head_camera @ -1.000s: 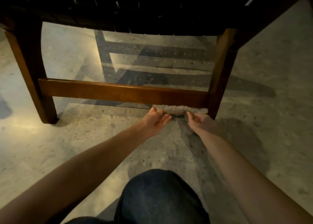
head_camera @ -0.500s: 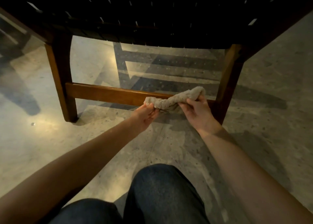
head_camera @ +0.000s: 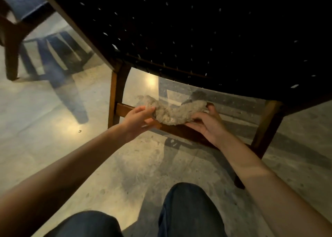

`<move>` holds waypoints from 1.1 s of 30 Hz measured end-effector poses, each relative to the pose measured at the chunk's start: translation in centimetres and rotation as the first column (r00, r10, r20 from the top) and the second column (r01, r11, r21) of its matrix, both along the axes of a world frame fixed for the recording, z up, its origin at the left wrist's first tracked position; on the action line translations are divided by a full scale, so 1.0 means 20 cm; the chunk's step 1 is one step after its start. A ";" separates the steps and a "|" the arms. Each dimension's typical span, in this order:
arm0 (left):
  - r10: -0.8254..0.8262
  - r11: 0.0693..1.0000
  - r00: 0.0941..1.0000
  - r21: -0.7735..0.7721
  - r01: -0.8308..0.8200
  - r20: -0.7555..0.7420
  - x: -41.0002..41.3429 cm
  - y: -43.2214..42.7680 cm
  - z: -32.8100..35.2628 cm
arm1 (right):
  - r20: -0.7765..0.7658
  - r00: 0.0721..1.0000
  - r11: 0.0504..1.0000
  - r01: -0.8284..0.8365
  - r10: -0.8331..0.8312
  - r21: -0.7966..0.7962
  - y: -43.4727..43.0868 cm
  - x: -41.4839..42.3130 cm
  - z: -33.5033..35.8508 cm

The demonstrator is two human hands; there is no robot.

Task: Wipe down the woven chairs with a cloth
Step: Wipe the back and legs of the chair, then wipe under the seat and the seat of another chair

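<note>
Two hands are holding one beige cloth (head_camera: 172,113) between them, low in front of the chair (head_camera: 115,93). The left hand (head_camera: 139,118) is gripping the cloth's left part w/ curled fingers. The right hand (head_camera: 208,125) is holding the right end, fingers curled under it and thumb pointing up. The cloth is hanging bunched and twisted, just above the wooden rail (head_camera: 124,110) that is joining the two front legs, approx. over its left half. Whether it is touching the rail, I cannot tell.

The dark woven seat (head_camera: 197,39) is filling the top of the view, w/ small light spots showing through the weave. The chair is standing on a pale speckled floor (head_camera: 53,147), and shadows are falling across it. Two knees (head_camera: 186,209) in dark trousers are showing at the bottom edge. At the top left, part of a second chair (head_camera: 10,39) is standing, well apart from the hands and blurred.
</note>
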State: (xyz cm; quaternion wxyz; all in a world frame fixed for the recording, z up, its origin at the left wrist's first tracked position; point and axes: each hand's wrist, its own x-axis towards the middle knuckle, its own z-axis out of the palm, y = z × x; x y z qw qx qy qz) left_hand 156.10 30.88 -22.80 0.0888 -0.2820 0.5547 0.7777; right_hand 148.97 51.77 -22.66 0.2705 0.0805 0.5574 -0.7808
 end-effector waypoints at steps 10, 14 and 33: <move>0.071 0.996 0.996 -0.055 -0.068 0.055 0.11 -0.48 0.16 | -0.100 0.964 0.923 -0.202 0.246 0.327 -0.61 0.06 0.12; 0.111 0.990 0.981 -0.103 -0.095 0.157 0.19 -0.60 0.42 | -0.071 0.957 0.880 -0.226 0.280 0.418 -0.77 0.15 0.37; 0.365 0.930 0.918 -0.024 -0.366 0.154 1.03 -0.92 2.34 | 0.061 0.773 0.657 -0.576 0.632 0.486 -1.08 0.76 2.32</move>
